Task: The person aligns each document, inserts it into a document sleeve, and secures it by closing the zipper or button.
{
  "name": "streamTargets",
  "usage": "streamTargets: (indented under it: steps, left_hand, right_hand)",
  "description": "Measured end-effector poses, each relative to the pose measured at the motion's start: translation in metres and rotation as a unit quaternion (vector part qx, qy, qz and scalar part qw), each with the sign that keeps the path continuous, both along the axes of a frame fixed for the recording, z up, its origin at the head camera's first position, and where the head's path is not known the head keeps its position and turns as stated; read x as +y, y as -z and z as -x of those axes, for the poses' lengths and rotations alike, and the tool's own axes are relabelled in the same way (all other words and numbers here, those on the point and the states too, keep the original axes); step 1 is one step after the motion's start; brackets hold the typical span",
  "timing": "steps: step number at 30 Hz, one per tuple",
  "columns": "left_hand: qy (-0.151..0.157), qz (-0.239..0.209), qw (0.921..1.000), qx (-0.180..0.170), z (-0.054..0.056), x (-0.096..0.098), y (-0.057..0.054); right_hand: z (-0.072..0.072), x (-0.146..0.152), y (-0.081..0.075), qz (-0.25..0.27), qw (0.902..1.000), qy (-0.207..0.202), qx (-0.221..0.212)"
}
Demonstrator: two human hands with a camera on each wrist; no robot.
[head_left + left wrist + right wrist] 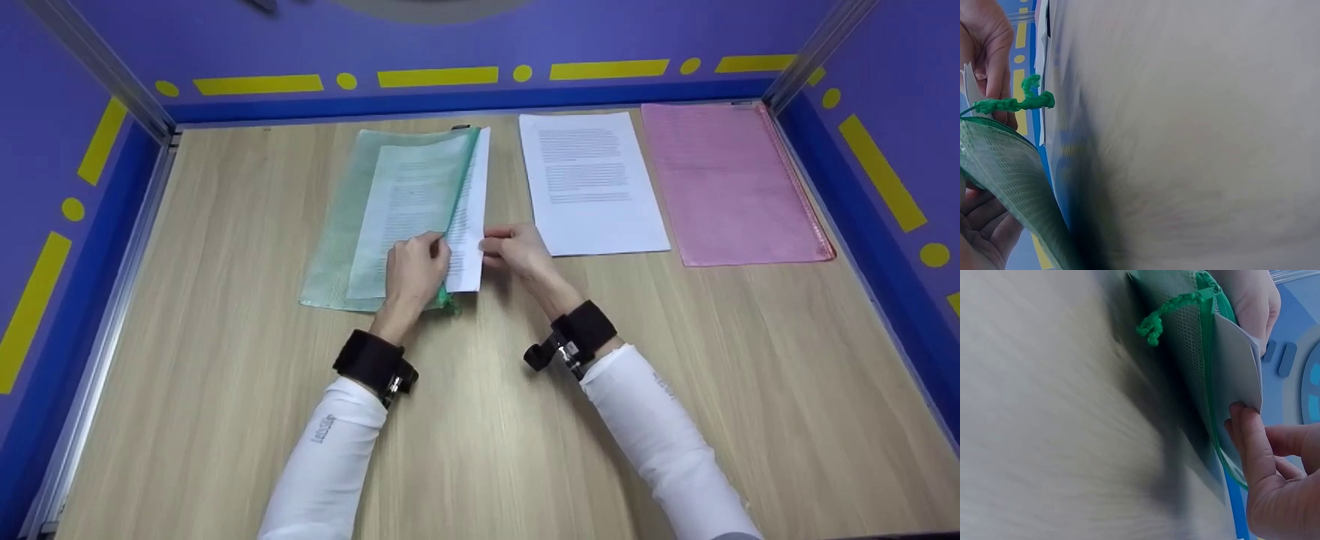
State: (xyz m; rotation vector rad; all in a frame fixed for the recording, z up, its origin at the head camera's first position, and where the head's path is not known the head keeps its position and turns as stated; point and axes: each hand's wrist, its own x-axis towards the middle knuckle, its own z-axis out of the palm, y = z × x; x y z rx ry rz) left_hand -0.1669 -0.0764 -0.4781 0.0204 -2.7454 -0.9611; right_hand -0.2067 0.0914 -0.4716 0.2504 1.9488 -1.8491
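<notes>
A translucent green mesh zipper pouch (334,225) lies on the table with printed sheets of paper (470,217) partly inside, their right strip sticking out of its open side. My left hand (416,266) grips the pouch by that opening. At the right edge of the sheets, my right hand (521,251) pinches the paper between thumb and fingers. Close up in the right wrist view, the sheets (1235,363) stand bowed between the zipper edges, with the right fingers (1258,444) on them. A knotted green zipper pull (1016,104) dangles at the pouch's near corner.
To the right of the pouch lies a printed paper stack (592,225). Beyond it, a pink mesh zipper pouch (739,187) lies flat near the table's right edge. Blue-purple walls (510,37) with yellow markings border the wooden table (480,420).
</notes>
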Motion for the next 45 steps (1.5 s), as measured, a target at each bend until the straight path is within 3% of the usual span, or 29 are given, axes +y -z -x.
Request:
streamTargets:
  steps: [27,38,45]
  left_hand:
    - [0.002,-0.007,0.9995,0.029,-0.003,0.007,-0.004]
    - [0.011,-0.013,0.9994,0.031,-0.005,0.007,-0.004]
    - [0.001,-0.01,0.9994,0.033,-0.006,0.005,-0.001]
  right_hand:
    - [0.0,-0.029,0.001,0.009,0.9993,-0.035,0.009]
    - [0.0,-0.039,0.0,-0.031,0.9972,-0.065,0.023]
    - [-0.001,-0.044,0.001,-0.042,0.9962,-0.074,0.019]
